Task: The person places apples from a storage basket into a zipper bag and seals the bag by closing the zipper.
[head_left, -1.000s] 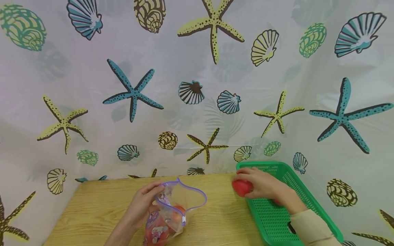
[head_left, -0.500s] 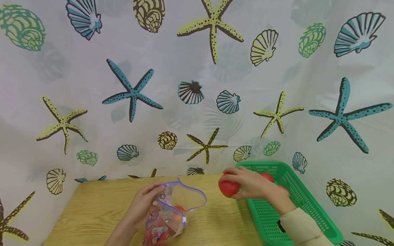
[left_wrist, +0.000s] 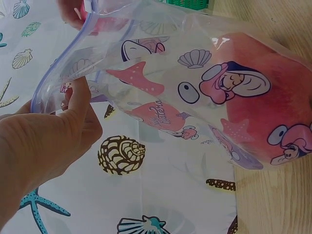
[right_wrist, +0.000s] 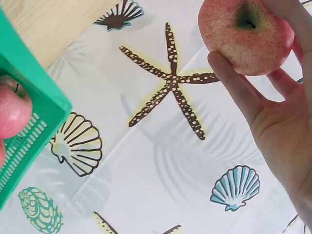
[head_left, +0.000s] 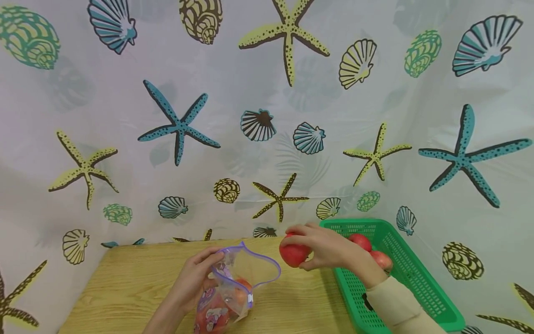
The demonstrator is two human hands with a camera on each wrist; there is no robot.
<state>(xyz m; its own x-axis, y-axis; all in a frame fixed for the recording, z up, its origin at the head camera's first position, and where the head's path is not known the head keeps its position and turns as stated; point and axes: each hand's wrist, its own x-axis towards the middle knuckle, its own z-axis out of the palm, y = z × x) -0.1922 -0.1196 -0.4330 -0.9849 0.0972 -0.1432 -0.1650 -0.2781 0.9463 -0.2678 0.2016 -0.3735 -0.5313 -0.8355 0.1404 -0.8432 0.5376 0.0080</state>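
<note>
My right hand (head_left: 325,248) grips a red apple (head_left: 294,250) in the air between the basket and the bag; the right wrist view shows the apple's (right_wrist: 246,36) stem end, with fingers and thumb round it. With my left hand (head_left: 196,273) I pinch the rim of a clear zip bag (head_left: 267,259) with a purple seal, its mouth spread wide. Through the printed film of the bag (left_wrist: 195,58), red apples (left_wrist: 273,97) show inside, lower down. How many lie in it I cannot tell.
A green perforated basket (head_left: 434,290) stands at the right of the wooden table (head_left: 125,278). It holds red apples (head_left: 380,260), partly behind my right forearm, and a small black object (head_left: 367,301). A patterned white curtain (head_left: 233,162) hangs behind the table.
My right hand has carried the apple leftward from the basket's edge towards the bag's mouth. Apples in the basket have come into sight behind the arm. My left hand and the bag stay put.
</note>
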